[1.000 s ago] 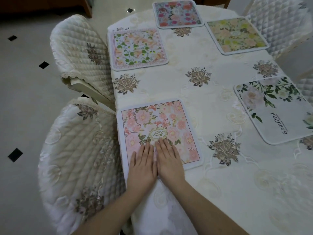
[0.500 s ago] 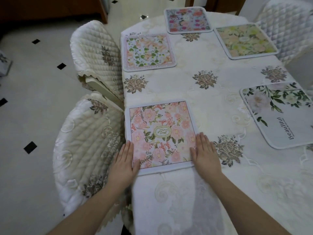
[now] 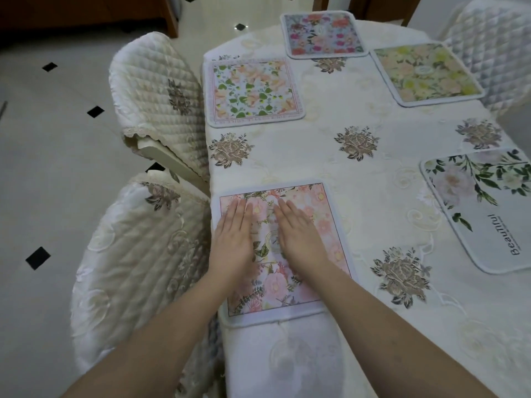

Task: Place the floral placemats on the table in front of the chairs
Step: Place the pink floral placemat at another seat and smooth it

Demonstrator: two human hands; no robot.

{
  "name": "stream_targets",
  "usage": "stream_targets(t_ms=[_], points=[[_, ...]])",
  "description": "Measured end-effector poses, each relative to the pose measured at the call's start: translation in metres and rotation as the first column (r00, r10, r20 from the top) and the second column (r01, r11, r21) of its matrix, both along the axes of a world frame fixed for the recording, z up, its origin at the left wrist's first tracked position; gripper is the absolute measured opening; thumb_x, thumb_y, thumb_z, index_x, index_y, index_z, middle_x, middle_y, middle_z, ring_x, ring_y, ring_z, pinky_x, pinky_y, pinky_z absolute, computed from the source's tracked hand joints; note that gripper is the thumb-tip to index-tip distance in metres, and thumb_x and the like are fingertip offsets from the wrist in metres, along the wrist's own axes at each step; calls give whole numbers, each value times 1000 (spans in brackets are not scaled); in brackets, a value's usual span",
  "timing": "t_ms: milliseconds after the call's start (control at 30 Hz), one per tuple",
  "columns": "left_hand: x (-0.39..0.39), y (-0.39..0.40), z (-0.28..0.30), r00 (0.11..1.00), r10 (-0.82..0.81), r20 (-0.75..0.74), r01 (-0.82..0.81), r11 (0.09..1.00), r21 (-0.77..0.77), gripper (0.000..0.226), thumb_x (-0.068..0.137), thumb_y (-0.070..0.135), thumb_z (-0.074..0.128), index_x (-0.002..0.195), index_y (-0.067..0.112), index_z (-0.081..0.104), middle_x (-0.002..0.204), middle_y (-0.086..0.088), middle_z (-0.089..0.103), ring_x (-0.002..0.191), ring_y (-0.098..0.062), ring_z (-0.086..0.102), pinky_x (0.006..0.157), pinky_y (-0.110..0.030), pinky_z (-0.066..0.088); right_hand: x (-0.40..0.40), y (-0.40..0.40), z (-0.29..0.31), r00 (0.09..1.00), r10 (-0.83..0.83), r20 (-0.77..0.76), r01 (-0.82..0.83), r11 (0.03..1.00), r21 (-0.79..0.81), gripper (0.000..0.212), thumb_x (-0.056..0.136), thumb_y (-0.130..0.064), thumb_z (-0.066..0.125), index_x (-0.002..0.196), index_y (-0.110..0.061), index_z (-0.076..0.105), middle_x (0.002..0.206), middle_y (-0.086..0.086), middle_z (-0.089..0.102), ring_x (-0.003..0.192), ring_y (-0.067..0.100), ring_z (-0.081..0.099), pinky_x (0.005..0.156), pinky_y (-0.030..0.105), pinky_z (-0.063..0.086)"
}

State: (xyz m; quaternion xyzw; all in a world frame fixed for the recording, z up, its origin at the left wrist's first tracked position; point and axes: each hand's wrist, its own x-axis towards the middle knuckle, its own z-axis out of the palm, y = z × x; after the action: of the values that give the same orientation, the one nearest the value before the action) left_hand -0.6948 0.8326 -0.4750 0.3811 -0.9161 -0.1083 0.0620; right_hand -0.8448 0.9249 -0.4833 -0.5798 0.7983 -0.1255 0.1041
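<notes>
To your left two quilted chairs stand against the table. Your left hand lies flat, fingers straight, on the pink floral placemat at the near table edge; your right hand presses flat just beside it, gripping nothing. Farther along lie the green-leaf placemat, the far multicoloured one, the yellow placemat and the white "Beautiful" placemat.
</notes>
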Motion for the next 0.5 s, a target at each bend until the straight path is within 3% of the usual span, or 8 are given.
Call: stream_targets(t_ms=[133, 300, 500], points=[[-30, -24, -13, 999, -43, 14, 42, 999, 16, 60, 92, 20, 29, 148, 2, 38, 157, -13, 35, 146, -26, 29, 119, -42, 24, -8, -42, -11, 1000, -1, 27, 0, 999, 41, 56, 101, -15, 37, 155, -10, 22, 163, 5, 17, 151, 18, 11, 123, 36, 9], [-34, -42, -33, 996, 9, 88, -14, 998, 57, 66, 96, 42, 22, 157, 16, 21, 164, 0, 16, 151, -13, 10, 123, -42, 7, -16, -50, -26, 999, -19, -46, 22, 998, 67, 53, 103, -33, 24, 153, -18, 29, 162, -1, 21, 150, 16, 17, 121, 42, 15], [-25, -51, -31, 992, -19, 123, 12, 998, 59, 71, 95, 52, 20, 158, 23, 7, 165, 4, 2, 152, -12, -1, 123, -39, 0, -53, -40, -24, 976, -204, -73, 211, 972, 104, 61, 101, -49, 16, 157, -26, 8, 165, -4, 2, 151, 12, -4, 122, 41, -1]])
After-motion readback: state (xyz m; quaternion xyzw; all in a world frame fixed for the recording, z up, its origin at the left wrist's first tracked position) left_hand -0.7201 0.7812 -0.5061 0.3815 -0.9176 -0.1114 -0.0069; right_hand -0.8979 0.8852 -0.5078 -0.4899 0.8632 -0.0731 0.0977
